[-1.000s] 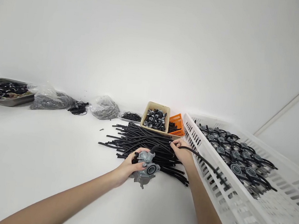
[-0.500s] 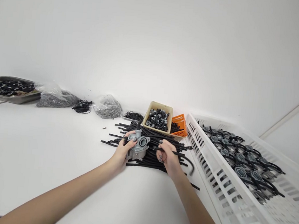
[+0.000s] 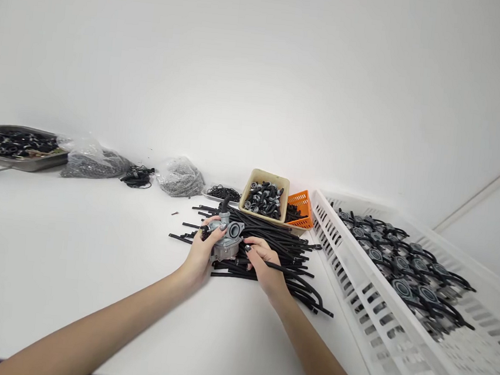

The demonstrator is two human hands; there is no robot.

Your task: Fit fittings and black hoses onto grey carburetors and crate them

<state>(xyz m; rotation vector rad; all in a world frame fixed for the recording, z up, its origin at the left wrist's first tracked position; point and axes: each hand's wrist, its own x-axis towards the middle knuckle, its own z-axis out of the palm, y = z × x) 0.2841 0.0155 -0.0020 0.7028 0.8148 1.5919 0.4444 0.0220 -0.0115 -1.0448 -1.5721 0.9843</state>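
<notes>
A grey metal carburetor (image 3: pixel 228 245) with a short black elbow on top is gripped in my left hand (image 3: pixel 202 251), thumb across its front. My right hand (image 3: pixel 266 267) pinches a black rubber hose (image 3: pixel 306 285) close to the carburetor's lower right side. The hose trails to the right past my wrist. Whether its tip touches the carburetor I cannot tell, since my fingers cover it. Beneath and behind both hands lies a spread pile of black hoses (image 3: pixel 286 241) on the white table (image 3: pixel 92 261).
At right stands a white slotted crate (image 3: pixel 356 274) with several carburetors. Behind the pile are a cream bin (image 3: pixel 248 202) of small parts and an orange basket (image 3: pixel 304 207). Plastic bags (image 3: pixel 181 178), black cords (image 3: pixel 138 177) and a metal tray (image 3: pixel 44 163) line the wall.
My right hand has moved left and slightly down with the hose, closer to the carburetor. My left hand and the carburetor have shifted slightly left.
</notes>
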